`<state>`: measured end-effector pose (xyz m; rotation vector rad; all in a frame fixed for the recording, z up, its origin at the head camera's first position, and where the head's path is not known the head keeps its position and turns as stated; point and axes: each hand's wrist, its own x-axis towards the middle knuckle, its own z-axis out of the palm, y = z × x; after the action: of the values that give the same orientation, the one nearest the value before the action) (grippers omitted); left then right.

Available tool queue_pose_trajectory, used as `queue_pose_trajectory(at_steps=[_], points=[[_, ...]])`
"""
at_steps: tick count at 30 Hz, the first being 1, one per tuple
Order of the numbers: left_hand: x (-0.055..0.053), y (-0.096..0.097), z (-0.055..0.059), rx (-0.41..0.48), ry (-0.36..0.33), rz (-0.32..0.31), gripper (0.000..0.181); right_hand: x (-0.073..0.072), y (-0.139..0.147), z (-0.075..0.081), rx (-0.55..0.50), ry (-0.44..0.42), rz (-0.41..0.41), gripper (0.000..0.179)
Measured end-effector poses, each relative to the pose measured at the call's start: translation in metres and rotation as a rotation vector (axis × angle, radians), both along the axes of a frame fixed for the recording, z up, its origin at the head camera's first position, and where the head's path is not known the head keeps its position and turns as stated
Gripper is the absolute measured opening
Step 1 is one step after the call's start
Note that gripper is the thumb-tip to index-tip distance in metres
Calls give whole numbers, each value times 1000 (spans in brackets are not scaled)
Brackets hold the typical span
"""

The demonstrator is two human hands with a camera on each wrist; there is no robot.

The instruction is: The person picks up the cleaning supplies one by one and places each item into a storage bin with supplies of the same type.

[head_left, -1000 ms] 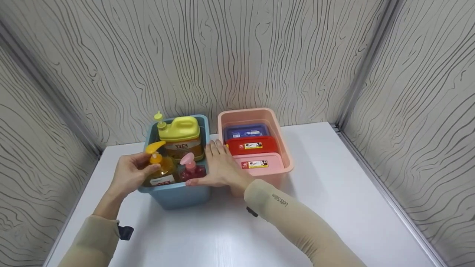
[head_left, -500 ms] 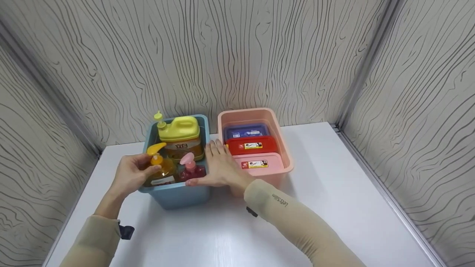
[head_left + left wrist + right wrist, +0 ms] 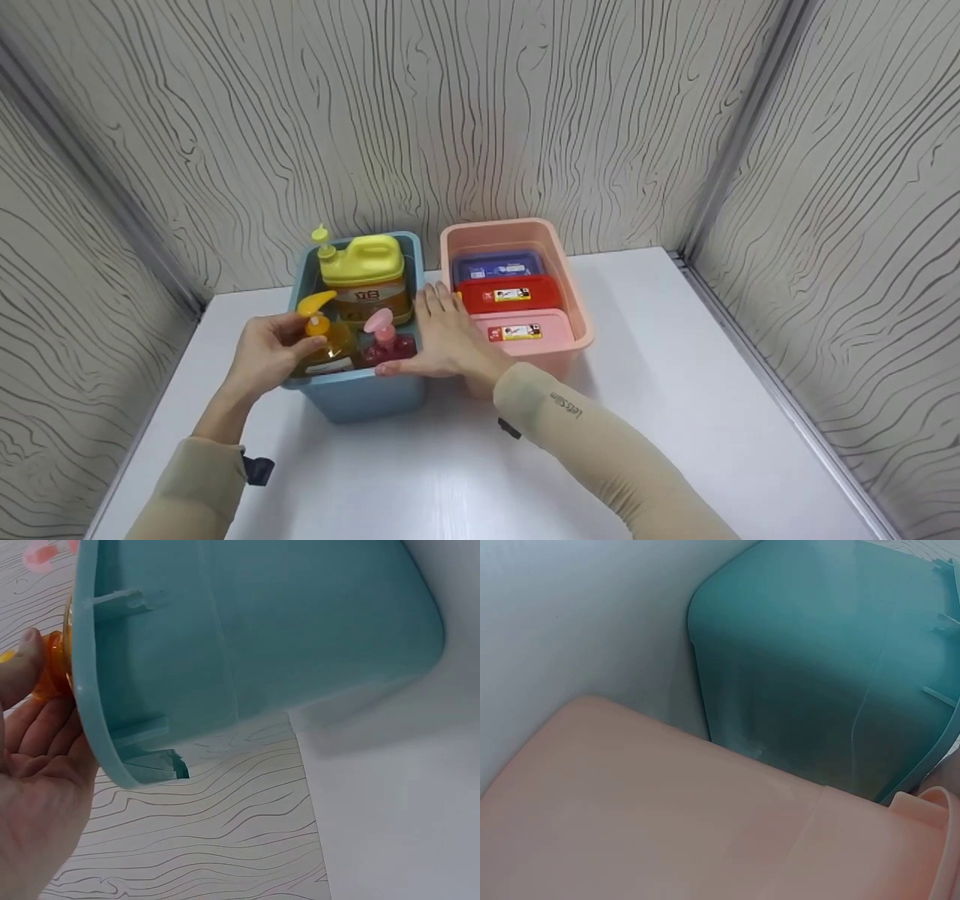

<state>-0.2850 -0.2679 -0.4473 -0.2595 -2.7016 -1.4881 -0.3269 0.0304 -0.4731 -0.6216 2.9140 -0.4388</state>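
Observation:
My left hand [image 3: 264, 352] pinches the collar of an amber pump bottle [image 3: 341, 343] between thumb and fingers. The bottle stands in the front left of a blue bin [image 3: 367, 397], its label partly behind the rim. In the left wrist view its orange neck [image 3: 52, 664] shows at the thumb, beyond the bin's wall. My right hand [image 3: 450, 337] lies with straight fingers along the bin's right rim, thumb over the front rim. Beside the amber bottle is a red bottle with a pink pump [image 3: 381, 324]. A yellow-topped jug [image 3: 367, 262] stands behind them.
Close on the right is a pink bin [image 3: 581, 330] with blue [image 3: 499, 266], red [image 3: 480, 295] and pink [image 3: 555, 322] lidded boxes. Both bins stand on a white table [image 3: 660, 375] against a wood-patterned back wall [image 3: 480, 135].
The amber bottle has sunk slightly into the blue bin, so less of its label shows. My left hand has shifted a little to the right with it. The right hand stays put.

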Motion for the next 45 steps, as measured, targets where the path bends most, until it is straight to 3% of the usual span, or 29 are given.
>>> queue_pose_trajectory(at_steps=[14, 21, 25, 36, 45], points=[[0, 7, 0, 23, 5, 6, 40, 0, 4, 1, -10, 0, -13, 148], [1, 11, -2, 17, 73, 1, 41, 0, 7, 4, -11, 7, -2, 148], [1, 11, 1, 6, 67, 8, 40, 0, 7, 5, -23, -7, 0, 147], [7, 4, 16, -236, 45, 23, 53, 5, 18, 17, -56, -83, 42, 137], [15, -15, 29, -424, 113, 3, 51, 12, 51, 51, -72, -62, 112, 99]])
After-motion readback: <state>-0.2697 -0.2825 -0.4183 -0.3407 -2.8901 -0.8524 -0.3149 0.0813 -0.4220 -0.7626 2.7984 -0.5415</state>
